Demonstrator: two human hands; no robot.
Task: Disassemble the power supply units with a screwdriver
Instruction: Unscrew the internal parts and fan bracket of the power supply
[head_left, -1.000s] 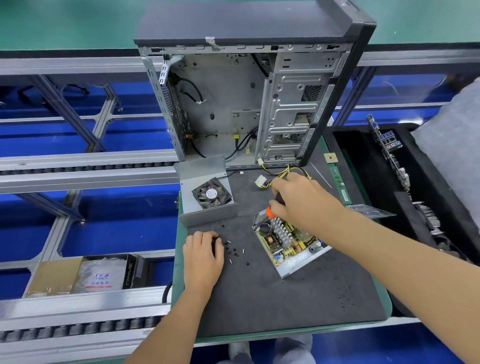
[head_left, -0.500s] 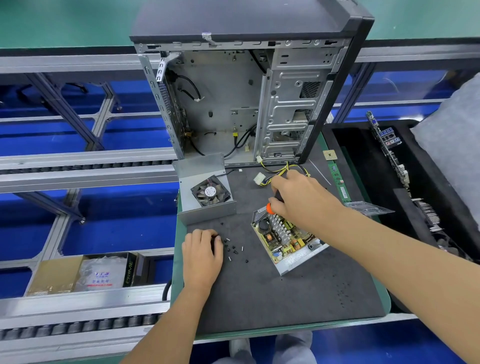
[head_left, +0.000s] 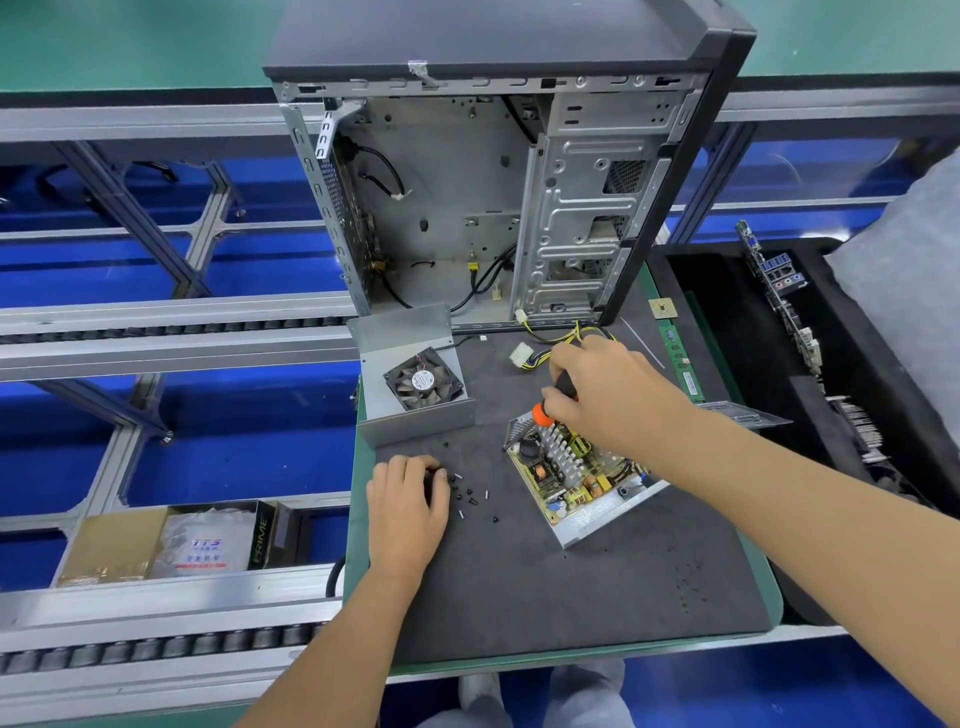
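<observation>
The fingers (head_left: 563, 402) of the right hand (head_left: 613, 395) are curled round the screwdriver (head_left: 553, 402), held over the opened power supply unit (head_left: 576, 478). Left of that unit, loose screws (head_left: 470, 493) are touched by the curled left hand (head_left: 408, 506), resting on the counter (head_left: 519, 582).

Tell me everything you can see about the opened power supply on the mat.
The power supply is a grey metal tray with its cover off, lying flat and skewed on the dark mat. Its board shows a finned heatsink, coils and capacitors. The right hand holds an orange-and-black screwdriver over its far corner.
</observation>
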